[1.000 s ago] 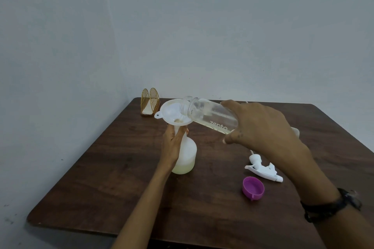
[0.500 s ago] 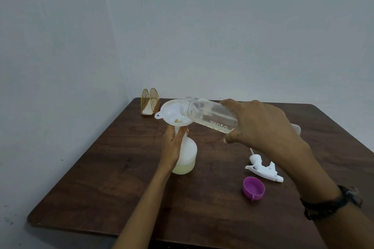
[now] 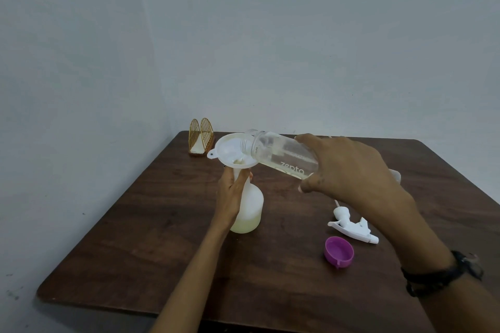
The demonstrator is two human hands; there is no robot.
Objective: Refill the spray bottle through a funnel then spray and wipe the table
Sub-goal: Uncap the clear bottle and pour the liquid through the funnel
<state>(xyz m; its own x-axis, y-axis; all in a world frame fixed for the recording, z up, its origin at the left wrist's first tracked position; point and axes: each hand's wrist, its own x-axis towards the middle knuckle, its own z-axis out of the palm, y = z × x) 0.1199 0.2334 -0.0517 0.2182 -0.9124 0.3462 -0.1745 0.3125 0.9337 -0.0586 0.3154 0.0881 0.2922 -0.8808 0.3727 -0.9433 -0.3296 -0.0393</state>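
Basically nothing has shifted vs the frame half a sec ago: your right hand [image 3: 349,167] still grips the clear bottle [image 3: 281,155] round its body, tilted w/ its open mouth over the white funnel [image 3: 230,150], and pale liquid sits low in the bottle's underside. Your left hand [image 3: 230,196] still wraps its fingers round the neck of the spray bottle [image 3: 250,209], just under the funnel, which sits in the bottle's opening. The spray bottle stands upright on the table [image 3: 162,238], left of centre, w/ a yellowish layer of liquid at its bottom; any rise in level is too small to tell. Trigger head [image 3: 351,227] and purple cap [image 3: 338,251] lie where they were, near each other, right of the spray bottle and partly under your right forearm. Edges: table's left edge runs close to the wall, far-left corner holds the gold wire holder [image 3: 201,136], near edge is rounded at the left corner. Bare wood shows in front of the spray bottle and along the left side; far-right part is also open. Count: 2 bottles, 1 funnel, 1 trigger head, 1 cap, 1 holder, 1 dark wristband [image 3: 438,277] on your right wrist.
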